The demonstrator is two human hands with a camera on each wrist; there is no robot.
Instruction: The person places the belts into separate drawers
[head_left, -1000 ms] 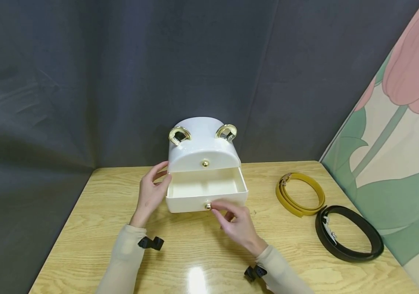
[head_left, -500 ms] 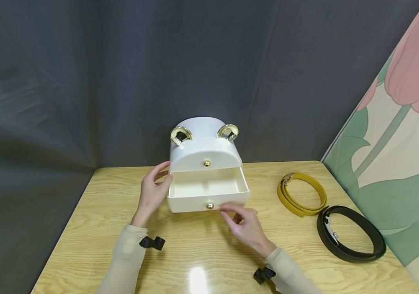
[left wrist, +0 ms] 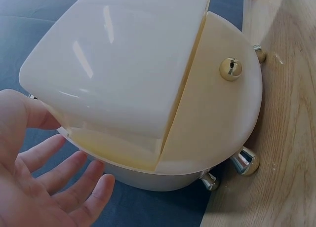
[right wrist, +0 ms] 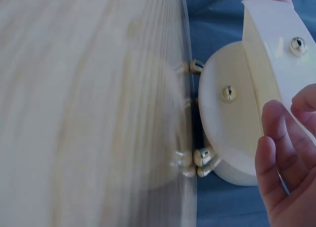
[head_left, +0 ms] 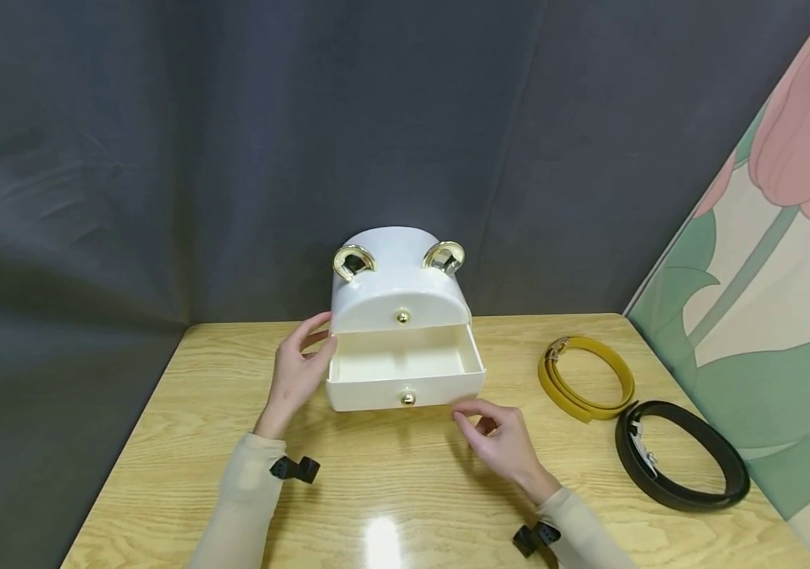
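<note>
A glossy white box [head_left: 397,273] with gold ring-shaped ears stands near the table's back edge. Its middle drawer [head_left: 365,393], with a gold knob [head_left: 408,398], is pulled out and bare inside. Below the drawer, a half-oval section [left wrist: 212,113] with its own knob [left wrist: 230,69] shows in the left wrist view, above gold feet [left wrist: 245,161]. My left hand [head_left: 295,379] rests against the box's left side, thumb beside the drawer and fingers fairly straight. My right hand [head_left: 506,444] is by the drawer's lower right corner, fingers loosely bent, holding nothing.
A coiled yellow belt [head_left: 548,387] lies on the wooden table [head_left: 220,379] to the right. Beside it, nearer the right edge, is a coiled black belt [head_left: 725,458]. Behind the table hangs a dark curtain [head_left: 269,158].
My right hand's fingertips have left the drawer knob and slid rightward along the drawer front to its corner. My left hand and the open drawer stay as they were.
</note>
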